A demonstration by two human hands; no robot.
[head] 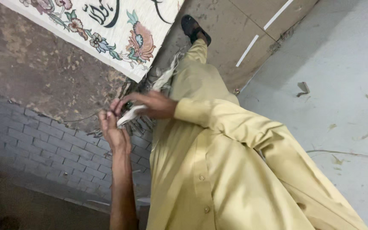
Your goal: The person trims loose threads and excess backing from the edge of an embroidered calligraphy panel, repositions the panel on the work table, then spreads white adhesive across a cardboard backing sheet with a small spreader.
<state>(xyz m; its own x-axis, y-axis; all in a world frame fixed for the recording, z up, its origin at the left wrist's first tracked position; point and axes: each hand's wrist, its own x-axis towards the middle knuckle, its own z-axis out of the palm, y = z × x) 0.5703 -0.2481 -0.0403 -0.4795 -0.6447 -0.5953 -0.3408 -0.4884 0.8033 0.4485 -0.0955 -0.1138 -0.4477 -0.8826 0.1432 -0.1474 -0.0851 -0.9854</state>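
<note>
My right hand [152, 104], in a long khaki sleeve, reaches left across my body and grips a small white strip-like piece [129, 115]. My left hand [112, 127], on a bare forearm rising from the bottom edge, meets it with fingers closed on the strip's left end. What the strip is made of I cannot tell. Both hands hover just below the corner of a cream rug [120, 38] with floral patterns and dark lettering. A pale fringe or tuft [167, 76] hangs near that rug corner, right above my right hand.
My khaki garment [218, 170] fills the lower middle, and one sandalled foot [194, 27] shows at the top. Grey brick paving [43, 140] lies to the left, worn dirt ground [35, 68] above it. A pale concrete floor [341, 85] with scattered scraps spreads to the right.
</note>
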